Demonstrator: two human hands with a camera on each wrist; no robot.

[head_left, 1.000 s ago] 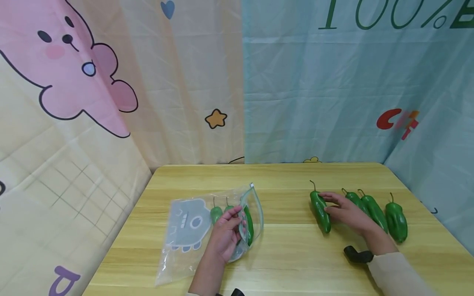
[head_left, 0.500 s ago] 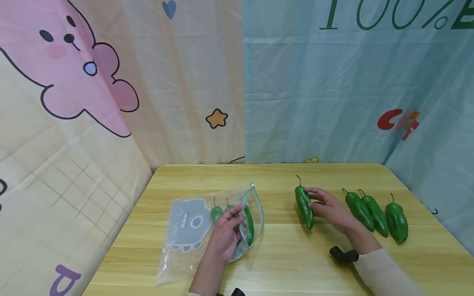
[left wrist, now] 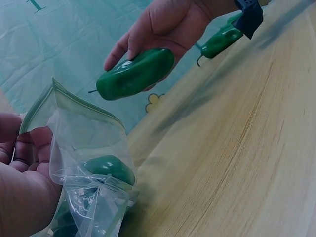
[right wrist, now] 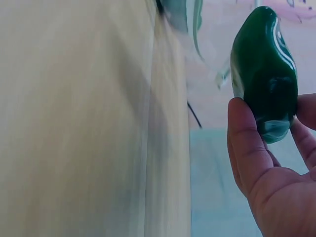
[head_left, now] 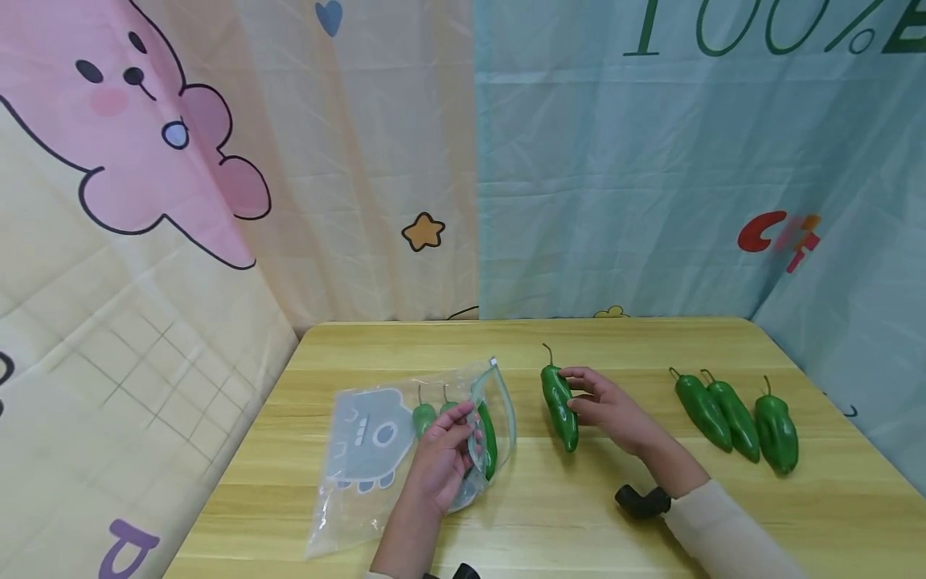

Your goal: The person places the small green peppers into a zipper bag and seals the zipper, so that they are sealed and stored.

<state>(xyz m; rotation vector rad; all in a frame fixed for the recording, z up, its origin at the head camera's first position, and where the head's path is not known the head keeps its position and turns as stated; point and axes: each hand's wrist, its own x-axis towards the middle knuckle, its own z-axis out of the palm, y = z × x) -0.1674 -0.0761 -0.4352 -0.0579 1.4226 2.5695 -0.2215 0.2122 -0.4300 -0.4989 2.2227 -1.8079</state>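
Observation:
Between the fingers and thumb of my right hand [head_left: 608,406] is a shiny green pepper [head_left: 559,408] with a thin curved stem; the left wrist view shows this pepper [left wrist: 136,76] raised off the table. My left hand [head_left: 439,462] pinches the edge of a clear zip bag [head_left: 383,498] near its mouth, which gapes toward the right. Several green peppers lie inside the bag, one [head_left: 487,442] close to the mouth and others partly hidden by the left hand and the grey printed pattern. A gap separates the held pepper from the bag's mouth.
Three more green peppers [head_left: 736,420] lie side by side on the right of the wooden table [head_left: 579,531]. Printed curtains [head_left: 622,185] hang behind the table and along its sides. A black strap piece [head_left: 642,502] sits at the right wrist.
My right hand has carried the pepper leftward, away from the three at the right and nearer the bag. The left hand and the bag have stayed in place.

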